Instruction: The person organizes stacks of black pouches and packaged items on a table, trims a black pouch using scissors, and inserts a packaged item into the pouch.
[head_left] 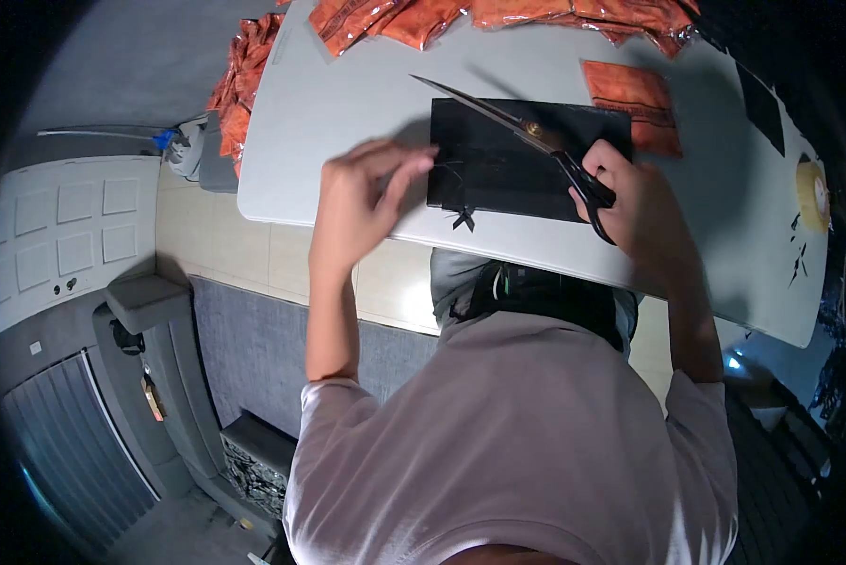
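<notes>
Large scissors [533, 132] with black handles are in my right hand [627, 193], its fingers wrapped round the loops. The blades point up and to the left above a flat black rectangular piece [536, 179] near the table's front edge. My left hand [378, 184] is at the left edge of the black piece, thumb and fingertips close together. A thin thread seems to run from them over the black surface; what they pinch is too small to name. Small black strips [463, 219] stick out at the piece's lower edge. Behind my right hand lies an orange packet [635, 105].
Many orange plastic packets [574, 13] line the far side of the white table [338, 104], with more hanging at its left edge [244, 89]. A tape roll [812, 196], black scraps [799, 259] and a black strip [760, 108] lie on the right.
</notes>
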{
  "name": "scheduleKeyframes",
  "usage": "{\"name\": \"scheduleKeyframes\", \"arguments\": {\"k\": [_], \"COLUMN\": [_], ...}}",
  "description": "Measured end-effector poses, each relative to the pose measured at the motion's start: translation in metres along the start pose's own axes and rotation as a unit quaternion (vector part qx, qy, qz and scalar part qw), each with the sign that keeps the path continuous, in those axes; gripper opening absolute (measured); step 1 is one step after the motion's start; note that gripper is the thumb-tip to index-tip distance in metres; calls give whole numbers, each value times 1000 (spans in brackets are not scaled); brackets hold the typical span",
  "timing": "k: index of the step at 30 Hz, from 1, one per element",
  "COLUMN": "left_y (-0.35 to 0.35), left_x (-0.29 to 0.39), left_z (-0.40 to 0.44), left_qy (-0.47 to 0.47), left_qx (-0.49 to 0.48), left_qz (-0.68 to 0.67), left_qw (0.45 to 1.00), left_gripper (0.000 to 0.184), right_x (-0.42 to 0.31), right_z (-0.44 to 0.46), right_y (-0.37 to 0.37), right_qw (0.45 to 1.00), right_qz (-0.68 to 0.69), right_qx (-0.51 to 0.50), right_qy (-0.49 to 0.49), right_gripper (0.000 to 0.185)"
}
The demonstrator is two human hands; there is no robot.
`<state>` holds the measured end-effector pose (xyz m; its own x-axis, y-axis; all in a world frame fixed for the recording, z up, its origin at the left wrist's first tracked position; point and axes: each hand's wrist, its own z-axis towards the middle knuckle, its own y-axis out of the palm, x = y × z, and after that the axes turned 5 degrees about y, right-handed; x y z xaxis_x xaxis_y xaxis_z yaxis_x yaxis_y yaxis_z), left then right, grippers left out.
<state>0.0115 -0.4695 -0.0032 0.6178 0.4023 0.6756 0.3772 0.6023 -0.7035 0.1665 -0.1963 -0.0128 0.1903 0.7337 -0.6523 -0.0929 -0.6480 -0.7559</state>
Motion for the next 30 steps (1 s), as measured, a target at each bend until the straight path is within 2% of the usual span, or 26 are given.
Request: {"name": "scheduleKeyframes", "arguments": {"k": [2, 3, 5, 6, 8, 9, 10, 12, 13, 14, 16, 17, 18, 20, 21, 22, 24, 25, 26, 28, 29, 30], "left_y": [10, 11, 12, 13, 23, 29, 27, 17, 16, 18, 20, 21, 20, 14, 15, 13, 13, 10, 8, 0, -6, -10], "left_x": [-24, -26, -23, -22, -29, -37, -31, -17, -24, -27, -31, -34, -34, -17, -6, -5, 3, 6, 3, 19, 31, 43], "left_z": [31, 42, 59, 60, 62, 61, 64, 68, 67, 63, 56, 55, 53, 47, 46, 47, 54, 60, 73, 81, 85, 88], "left_qy": [138, 139, 178, 182, 143, 200, 203, 28, 58, 58, -68, -44, -43, -74, -69, -43, 22, 67, 147, 174, 183, 185], "left_qx": [-6, -5, -82, -81, -137, -107, -110, -176, -148, -147, -79, -57, -53, 68, 125, 143, 233, 264, 337, 385, 387, 379], "left_qz": [47, 48, 133, 135, 130, 142, 141, 88, 92, 91, -154, -198, -197, -351, -359, -403, -419, -422, -354, -356, -357, -366], "left_qw": [989, 989, 971, 971, 972, 964, 963, 980, 983, 983, 983, 978, 978, 931, 922, 903, 877, 865, 860, 833, 830, 829], "left_gripper": [38, 38, 61, 61, 74, 67, 67, 57, 46, 46, 38, 29, 29, 24, 26, 31, 34, 38, 40, 40, 40, 39], "right_x": [0, 0, -3, -4, -3, -2, 1, 10, 13, 13, 13, 13, 14, 17, 11, 9, 11, 10, 7, -6, -16, -14], "right_z": [-1, -2, -7, -10, -21, -28, -36, -52, -57, -64, -75, -79, -82, -86, -86, -85, -82, -81, -78, -68, -61, -58], "right_y": [2, 2, 1, -1, -6, -8, -8, -4, -3, 0, 8, 11, 16, 24, 25, 28, 42, 48, 50, 55, 58, 59], "right_qw": [1000, 999, 997, 994, 991, 987, 986, 964, 954, 954, 925, 922, 923, 928, 914, 916, 902, 894, 895, 818, 808, 809], "right_qz": [17, 33, 66, 100, 111, 122, 123, 234, 271, 271, 345, 357, 356, 353, 384, 382, 428, 447, 445, 573, 581, 578], "right_qx": [9, 17, 22, 27, 34, 34, 37, 71, 71, 70, 76, 75, 75, 42, 21, 20, 35, 29, 27, 26, 46, 52], "right_qy": [-1, 0, 21, 44, 72, 102, 106, 101, 109, 109, 138, 133, 129, 113, 129, 123, 39, 19, 12, -53, -85, -93], "right_gripper": [25, 27, 29, 31, 34, 37, 37, 42, 45, 45, 44, 44, 44, 45, 45, 45, 49, 56, 56, 64, 72, 72]}}
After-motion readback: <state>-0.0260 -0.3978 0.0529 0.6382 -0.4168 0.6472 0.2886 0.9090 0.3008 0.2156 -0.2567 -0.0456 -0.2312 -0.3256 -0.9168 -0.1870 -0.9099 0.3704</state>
